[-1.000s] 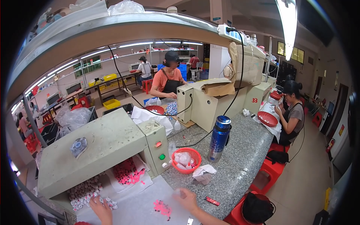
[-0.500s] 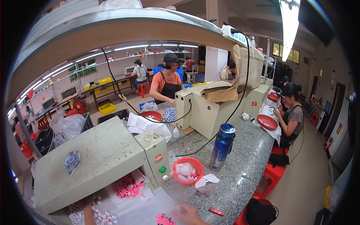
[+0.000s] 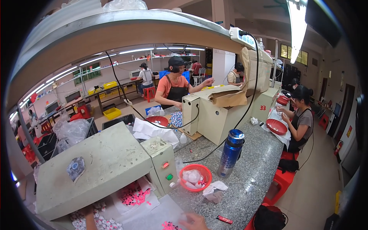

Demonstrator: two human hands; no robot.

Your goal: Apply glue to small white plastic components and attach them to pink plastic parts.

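Observation:
My left hand (image 3: 87, 211) reaches under the hood of a pale grey box-shaped machine (image 3: 96, 165); its fingers are hidden there, beside a pile of small white pieces (image 3: 103, 223). At the lower edge, my right hand (image 3: 194, 221) hovers with loosely spread, slightly blurred fingers, close to a small heap of pink pieces (image 3: 170, 225). That heap lies on a white sheet (image 3: 153, 214). A larger cluster of pink and dark pieces (image 3: 134, 194) rests on white paper at the machine's mouth.
A red basket (image 3: 209, 180) with plastic bags, crumpled tissue (image 3: 215, 188), a blue bottle (image 3: 230, 153) and a small red stick-like item (image 3: 224, 219) stand or lie on the speckled countertop (image 3: 253, 168). Co-workers sit across and to the right. A shelf (image 3: 126, 25) spans overhead.
The view has shifted slightly, so the scene sits a little lower and to the right. The co-worker across has raised a hand. My hands stay in nearly the same places.

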